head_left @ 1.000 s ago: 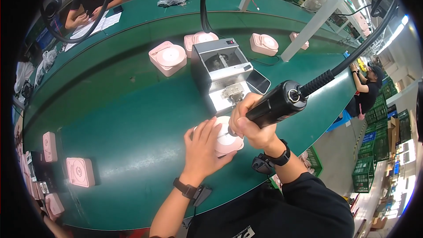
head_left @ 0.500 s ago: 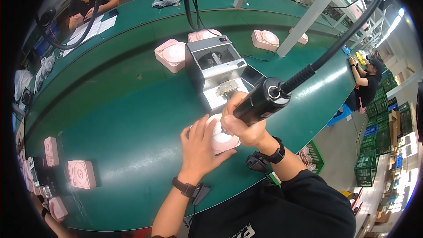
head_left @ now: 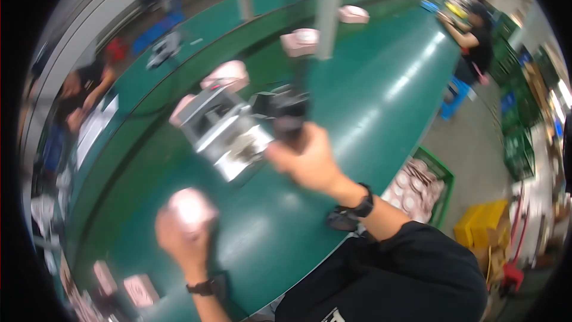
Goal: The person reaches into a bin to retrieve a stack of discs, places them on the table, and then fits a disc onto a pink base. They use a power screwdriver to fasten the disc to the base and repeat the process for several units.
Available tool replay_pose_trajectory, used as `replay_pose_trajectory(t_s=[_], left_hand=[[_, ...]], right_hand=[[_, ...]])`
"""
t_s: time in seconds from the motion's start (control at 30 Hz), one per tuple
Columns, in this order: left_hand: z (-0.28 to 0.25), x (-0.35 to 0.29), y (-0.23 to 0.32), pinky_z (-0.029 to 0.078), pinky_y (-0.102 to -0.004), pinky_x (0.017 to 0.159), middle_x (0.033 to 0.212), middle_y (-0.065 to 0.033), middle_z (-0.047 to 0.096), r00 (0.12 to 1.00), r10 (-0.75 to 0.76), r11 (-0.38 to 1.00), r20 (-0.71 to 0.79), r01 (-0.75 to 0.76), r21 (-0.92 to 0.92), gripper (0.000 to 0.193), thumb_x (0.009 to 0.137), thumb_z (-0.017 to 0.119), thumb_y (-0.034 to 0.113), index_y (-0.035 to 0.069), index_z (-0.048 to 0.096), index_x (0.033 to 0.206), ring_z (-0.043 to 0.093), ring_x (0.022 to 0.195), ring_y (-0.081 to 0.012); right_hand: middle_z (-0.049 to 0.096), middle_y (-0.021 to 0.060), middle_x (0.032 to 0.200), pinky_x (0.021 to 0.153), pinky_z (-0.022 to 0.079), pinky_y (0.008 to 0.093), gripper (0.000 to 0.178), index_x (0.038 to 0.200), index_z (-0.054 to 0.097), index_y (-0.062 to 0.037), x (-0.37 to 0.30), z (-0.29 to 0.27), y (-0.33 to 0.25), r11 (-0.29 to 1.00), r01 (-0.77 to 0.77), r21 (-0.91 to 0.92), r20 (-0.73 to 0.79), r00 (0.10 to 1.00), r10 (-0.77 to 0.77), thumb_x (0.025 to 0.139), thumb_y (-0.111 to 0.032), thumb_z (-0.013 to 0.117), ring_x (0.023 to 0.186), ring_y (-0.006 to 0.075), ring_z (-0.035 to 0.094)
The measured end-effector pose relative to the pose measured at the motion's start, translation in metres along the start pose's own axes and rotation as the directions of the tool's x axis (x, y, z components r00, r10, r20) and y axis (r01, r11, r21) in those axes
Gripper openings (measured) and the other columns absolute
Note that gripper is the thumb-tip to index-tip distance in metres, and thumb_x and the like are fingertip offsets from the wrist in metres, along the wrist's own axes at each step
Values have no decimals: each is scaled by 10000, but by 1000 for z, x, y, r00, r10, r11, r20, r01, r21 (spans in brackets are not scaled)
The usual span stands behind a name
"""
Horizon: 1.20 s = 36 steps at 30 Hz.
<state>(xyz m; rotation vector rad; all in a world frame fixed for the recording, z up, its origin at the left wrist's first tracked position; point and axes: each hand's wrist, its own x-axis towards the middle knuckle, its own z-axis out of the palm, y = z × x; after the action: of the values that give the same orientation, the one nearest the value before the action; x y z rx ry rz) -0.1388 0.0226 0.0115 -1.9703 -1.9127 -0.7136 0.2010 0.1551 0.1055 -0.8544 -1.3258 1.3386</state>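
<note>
At the left of the bench, my left hand is closed around a pale pink part with a white round face, blurred by motion. My right hand grips a dark upright power screwdriver, also smeared; its tip cannot be made out. Between the hands, a little farther off, stands a grey metal screw feeder with a windowed top and a bright front plate. The screwdriver is just to the right of that feeder.
Several pink housings line the green bench; others lie near left. A white post rises at the back. Below the right edge sit a green crate of pink parts and a yellow box. Two people work nearby.
My left hand has carried the pink part leftward, away from the screwdriver. My right hand has lifted the screwdriver off it. The whole view has swung to the right.
</note>
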Motion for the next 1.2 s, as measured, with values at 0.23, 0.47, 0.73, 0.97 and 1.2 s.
replay_pose_trajectory(t_s=[0.23,0.47,0.73,0.97,1.2], left_hand=[[-23,57,136,432,-518,1119,1334,-210,653,871,268,962,-412,-262,71,416,948,721,91,-91,597,1301,594,1252,-407],[23,63,307,390,-561,1171,1529,-256,500,645,646,673,408,-228,-704,678,840,774,127,-37,534,1453,489,1396,-466],[92,56,390,128,-626,1279,1675,-260,310,447,749,662,488,-472,-583,851,791,700,119,-21,392,1571,263,1572,-427],[112,69,424,93,-606,1289,1692,-234,305,462,726,687,509,-464,-559,889,727,651,85,0,401,1575,243,1589,-403],[125,78,445,120,-625,1272,1673,-248,339,501,718,694,483,-465,-550,852,741,657,132,29,446,1560,286,1568,-430]], right_hand=[[638,125,1200,964,531,363,654,1301,554,22,-12,-31,9,994,89,58,235,967,-100,795,-189,911,1081,204,648],[630,117,1179,984,526,372,418,1241,580,-8,-93,-210,2,823,372,-430,-451,701,-553,898,-136,782,1067,200,643],[634,137,1102,849,559,337,599,1276,503,26,-245,-421,237,868,-439,-233,-966,206,-155,890,-288,838,963,215,651],[519,339,1386,1109,465,523,963,1479,387,51,-296,-376,405,439,-879,-186,-838,376,397,771,-375,880,1342,458,514],[532,336,1413,1112,461,515,1013,1496,440,40,-245,-395,467,563,-821,-93,-847,363,389,723,-409,917,1298,484,554]])
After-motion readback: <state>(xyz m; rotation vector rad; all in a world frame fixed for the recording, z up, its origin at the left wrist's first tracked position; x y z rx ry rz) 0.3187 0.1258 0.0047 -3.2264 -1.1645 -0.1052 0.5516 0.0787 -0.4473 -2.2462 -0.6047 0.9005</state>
